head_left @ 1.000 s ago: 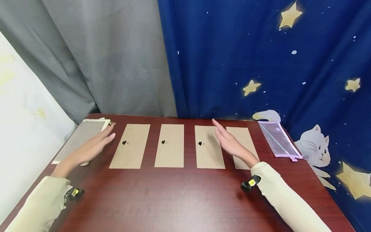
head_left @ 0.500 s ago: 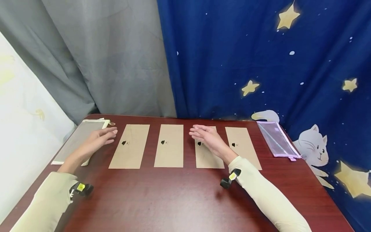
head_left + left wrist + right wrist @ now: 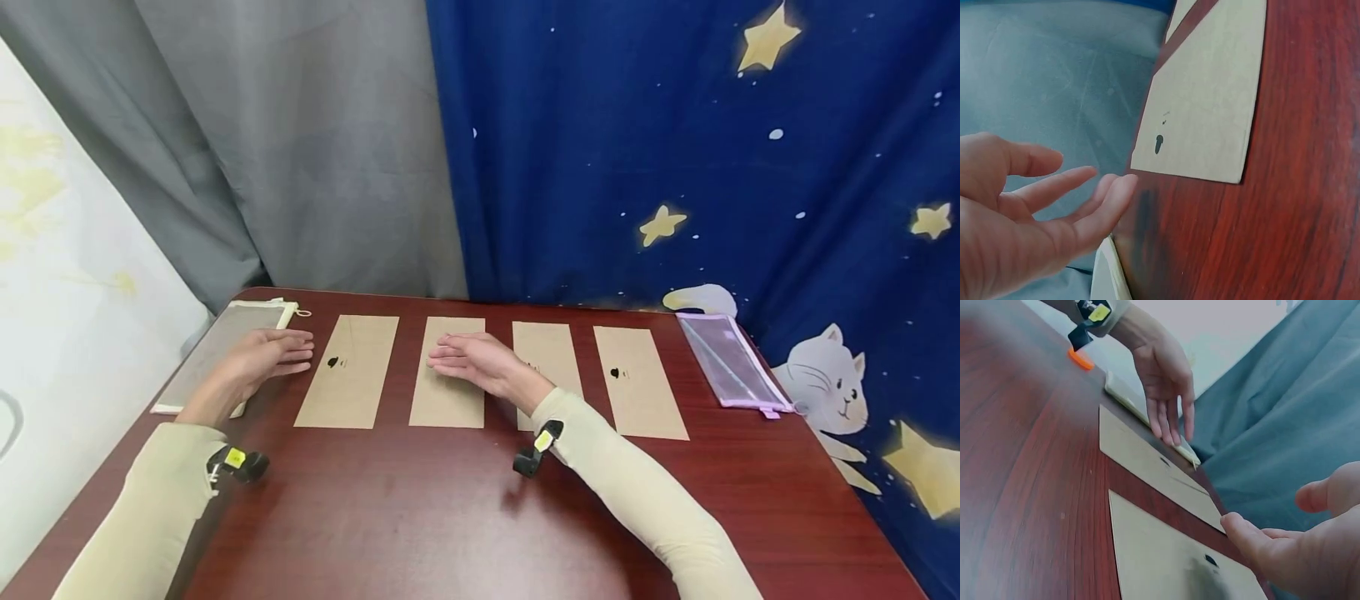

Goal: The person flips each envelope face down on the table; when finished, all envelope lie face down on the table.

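Observation:
Several flat tan rectangles that look like kraft paper or card, each with a small black hat mark where visible, lie in a row on a dark red table. My right hand (image 3: pixel 480 365) hovers over the second rectangle from the left (image 3: pixel 446 410), palm turned left, and holds nothing; its shadow falls on that rectangle in the right wrist view. My left hand (image 3: pixel 262 362) is raised with bent, relaxed fingers between a white-edged mesh zip pouch (image 3: pixel 202 367) and the leftmost rectangle (image 3: pixel 348 383). The third rectangle (image 3: pixel 551 342) is partly hidden by my right forearm. The rightmost rectangle (image 3: pixel 648 400) is uncovered.
A purple mesh zip pouch (image 3: pixel 723 362) lies at the table's right edge. Behind the table hang a grey curtain (image 3: pixel 322 167) and a blue curtain (image 3: pixel 562 167) with stars and a cat. A pale wall (image 3: pixel 67 333) borders the left side.
My right hand has swept left, from between the two rightmost rectangles to over the second from the left. My left hand has relaxed its fingers and stayed near the white-edged pouch.

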The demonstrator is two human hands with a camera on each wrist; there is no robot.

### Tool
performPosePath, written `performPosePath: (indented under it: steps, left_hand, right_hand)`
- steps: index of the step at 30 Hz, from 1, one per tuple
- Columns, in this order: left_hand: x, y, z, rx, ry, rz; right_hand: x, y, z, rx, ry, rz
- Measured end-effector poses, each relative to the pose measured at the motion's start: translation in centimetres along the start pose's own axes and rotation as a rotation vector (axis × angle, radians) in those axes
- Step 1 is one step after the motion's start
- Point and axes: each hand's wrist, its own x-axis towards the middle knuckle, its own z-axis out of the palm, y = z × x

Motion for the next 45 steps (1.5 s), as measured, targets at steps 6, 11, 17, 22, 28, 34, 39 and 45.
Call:
performPosePath:
  steps: [6, 11, 17, 22, 28, 34, 39, 45]
  left_hand:
    - [0.9, 0.2, -0.5, 0.004, 0.010, -0.078]
    - [1.4, 0.5, -0.4, 0.019, -0.016, -0.144]
    - [2.1, 1.3, 0.4, 0.048, -0.017, -0.195]
    - [2.6, 1.8, 0.4, 0.013, 0.006, -0.235]
    - [2.8, 2.0, 0.2, -0.035, 0.039, -0.304]
    - [3.2, 2.0, 0.4, -0.051, 0.038, -0.318]
    - [3.4, 1.8, 1.1, 0.018, 0.068, -0.314]
    - [3.0, 1.4, 1.5, 0.137, 0.030, -0.257]
  right_hand:
    - [2.0, 0.6, 2.5, 0.125, -0.009, 0.059]
    - [3.5, 1.3, 4.3, 0.162, 0.040, 0.102]
    - [4.6, 1.9, 5.3, 0.126, 0.097, 0.133]
    - [5.4, 1.6, 5.5, 0.156, 0.106, 0.170]
    - [5.9, 1.3, 5.8, 0.153, 0.095, 0.218]
    - [5.9, 1.1, 6.2, 0.157, 0.108, 0.242]
    - [5.7, 1.4, 6.6, 0.107, 0.129, 0.231]
    - [5.8, 1.8, 7.1, 0.024, 0.150, 0.136]
